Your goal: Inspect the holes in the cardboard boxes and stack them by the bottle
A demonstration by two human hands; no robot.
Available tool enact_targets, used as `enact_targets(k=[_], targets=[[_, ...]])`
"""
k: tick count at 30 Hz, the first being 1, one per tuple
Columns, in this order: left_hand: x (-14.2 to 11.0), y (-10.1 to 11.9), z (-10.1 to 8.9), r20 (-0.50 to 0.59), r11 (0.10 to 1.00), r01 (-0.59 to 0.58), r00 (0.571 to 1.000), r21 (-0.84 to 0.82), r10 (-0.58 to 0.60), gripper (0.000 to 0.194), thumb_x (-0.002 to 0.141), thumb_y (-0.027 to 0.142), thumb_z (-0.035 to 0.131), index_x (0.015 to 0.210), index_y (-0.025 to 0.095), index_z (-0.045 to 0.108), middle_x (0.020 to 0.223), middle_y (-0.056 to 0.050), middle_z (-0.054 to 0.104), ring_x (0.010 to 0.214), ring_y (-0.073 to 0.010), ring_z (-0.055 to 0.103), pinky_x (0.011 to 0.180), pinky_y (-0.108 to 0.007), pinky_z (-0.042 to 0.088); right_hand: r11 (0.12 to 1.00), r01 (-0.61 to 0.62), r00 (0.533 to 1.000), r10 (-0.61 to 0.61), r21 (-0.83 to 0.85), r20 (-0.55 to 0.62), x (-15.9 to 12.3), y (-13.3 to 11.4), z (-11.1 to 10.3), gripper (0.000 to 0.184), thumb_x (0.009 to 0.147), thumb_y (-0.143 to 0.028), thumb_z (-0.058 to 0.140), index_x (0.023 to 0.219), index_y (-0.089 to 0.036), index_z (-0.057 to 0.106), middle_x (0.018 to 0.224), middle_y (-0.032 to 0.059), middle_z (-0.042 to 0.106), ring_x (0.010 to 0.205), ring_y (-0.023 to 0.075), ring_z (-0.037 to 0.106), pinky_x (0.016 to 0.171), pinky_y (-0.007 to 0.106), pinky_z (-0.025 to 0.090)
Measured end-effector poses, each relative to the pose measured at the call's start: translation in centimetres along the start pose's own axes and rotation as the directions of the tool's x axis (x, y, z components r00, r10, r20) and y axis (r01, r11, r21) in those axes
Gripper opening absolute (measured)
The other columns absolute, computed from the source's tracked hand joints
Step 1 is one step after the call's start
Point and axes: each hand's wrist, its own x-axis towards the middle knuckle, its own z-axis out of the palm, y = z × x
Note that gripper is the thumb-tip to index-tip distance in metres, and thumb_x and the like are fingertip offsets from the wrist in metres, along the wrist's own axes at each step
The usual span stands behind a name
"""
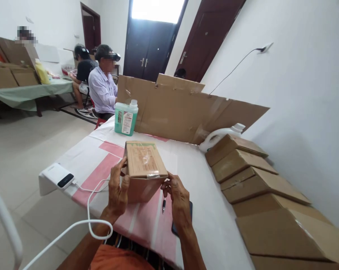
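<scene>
A taped cardboard box [145,161] stands on the table in front of me, with printing and a green strip on its top. My left hand [118,189] holds its left side, fingertips at the upper edge and thumb by the front corner. On the other side, my right hand [177,195] touches the box's right front corner with its upper fingers. A pen [164,205] points downward from the curled fingers of that hand. Part of a dark phone [190,215] shows on the table behind my right wrist.
A white power bank [58,176] with a white cable [88,210] lies at the left edge. Beyond the box stand a green liquid bottle [126,119] and a cardboard screen [172,108]. Several cardboard boxes [253,183] line the right side, near a white jug [222,135]. People [103,86] sit further back.
</scene>
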Motion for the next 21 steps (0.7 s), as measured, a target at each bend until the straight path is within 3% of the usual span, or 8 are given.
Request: enact_targets(k=[4,7,10,13,15,17,21], targets=[[1.5,-1.7,0.2,-0.046,0.983,0.093,0.994,-0.157,-0.101,0.058,0.107,0.059,0.040,0.149,0.022,0.055,0.143,-0.015,0.066,0.125,-0.0280,0.065,0.108,-0.046,0.051,0.998,0.013,1.000,-0.012,-0.062,0.020,0.5,0.3,0.3,0.052,0.101,-0.063,0.053,0.129,-0.024,0.073,0.100,0.0058,0.067,0.081,0.0202,0.061,0.070,0.034,0.053],[2.4,-4.0,0.6,-0.055,0.948,0.250,0.963,-0.196,-0.265,0.064,0.104,0.066,0.042,0.149,0.021,0.054,0.148,-0.017,0.062,0.131,-0.0292,0.063,0.112,-0.047,0.049,0.995,-0.056,0.998,0.058,-0.084,0.021,-1.2,2.1,0.3,0.059,0.099,-0.063,0.057,0.144,-0.025,0.063,0.123,0.0099,0.069,0.102,0.0252,0.066,0.079,0.037,0.057],[3.4,-6.5,1.4,-0.012,0.913,0.373,0.925,-0.165,-0.380,0.067,0.104,0.067,0.041,0.151,0.021,0.053,0.158,-0.016,0.054,0.147,-0.0305,0.052,0.122,-0.049,0.041,0.992,-0.096,0.995,0.095,-0.084,-0.016,-4.1,4.5,1.0,0.073,0.097,-0.062,0.061,0.158,-0.026,0.046,0.145,0.0148,0.062,0.124,0.0306,0.062,0.094,0.046,0.056],[4.5,-8.0,2.3,0.065,0.918,0.366,0.931,-0.155,-0.360,0.061,0.105,0.064,0.039,0.145,0.023,0.060,0.152,-0.013,0.062,0.144,-0.0292,0.055,0.122,-0.048,0.042,0.984,-0.131,0.991,0.126,-0.122,-0.049,-6.0,6.6,2.4,0.083,0.093,-0.061,0.067,0.162,-0.027,0.038,0.162,0.0159,0.048,0.142,0.0332,0.052,0.110,0.052,0.049],[5.1,-8.4,2.6,0.121,0.929,0.339,0.938,-0.147,-0.324,0.059,0.105,0.064,0.039,0.137,0.023,0.067,0.143,-0.012,0.069,0.136,-0.0290,0.060,0.118,-0.048,0.046,0.978,-0.173,0.985,0.170,-0.119,-0.032,-6.0,7.6,3.2,0.077,0.093,-0.063,0.066,0.157,-0.027,0.044,0.160,0.0151,0.052,0.140,0.0330,0.055,0.112,0.050,0.048],[5.3,-8.4,2.4,0.155,0.938,0.323,0.940,-0.127,-0.303,0.061,0.103,0.066,0.040,0.131,0.021,0.070,0.138,-0.012,0.072,0.133,-0.0306,0.063,0.117,-0.050,0.047,0.976,-0.202,0.979,0.204,-0.083,0.023,-5.1,8.0,3.5,0.064,0.095,-0.066,0.060,0.145,-0.026,0.054,0.145,0.0141,0.064,0.129,0.0320,0.063,0.106,0.046,0.051],[4.4,-7.9,1.1,0.165,0.949,0.310,0.941,-0.057,-0.297,0.059,0.095,0.066,0.055,0.129,0.020,0.071,0.140,-0.013,0.070,0.136,-0.0333,0.060,0.118,-0.052,0.044,0.980,-0.164,0.986,0.166,-0.114,0.005,-2.5,8.0,2.2,0.059,0.099,-0.074,0.044,0.122,-0.023,0.065,0.118,0.0117,0.074,0.113,0.0294,0.067,0.094,0.042,0.054]])
